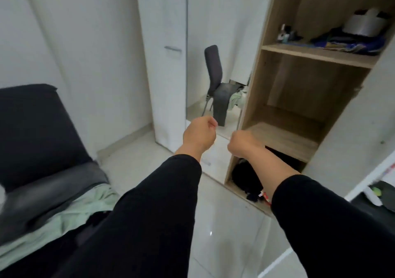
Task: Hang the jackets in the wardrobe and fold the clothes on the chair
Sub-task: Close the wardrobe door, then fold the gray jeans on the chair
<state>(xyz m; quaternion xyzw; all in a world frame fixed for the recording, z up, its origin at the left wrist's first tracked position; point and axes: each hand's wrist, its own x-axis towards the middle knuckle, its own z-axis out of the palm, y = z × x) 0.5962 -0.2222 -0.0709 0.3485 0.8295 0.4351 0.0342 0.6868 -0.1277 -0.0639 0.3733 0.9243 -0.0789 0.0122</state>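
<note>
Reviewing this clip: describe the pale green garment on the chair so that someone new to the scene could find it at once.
Start at the dark chair at the left edge of the view, beside the white wall. On its seat lies a heap of clothes, and the pale green garment spreads across the seat's front, under a grey garment. It is the only light, mint-coloured piece there; the others around it are grey or black.

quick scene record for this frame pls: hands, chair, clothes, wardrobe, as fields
left hand: fingers curled, holds nothing
right hand: fingers curled, holds nothing visible
chair: dark, at left, beside the person
clothes: grey and pale green, unfolded on the chair seat
wardrobe: open, wooden shelves, middle shelf bare, dark items at the bottom
mirror: reflects chair and clothes
</note>
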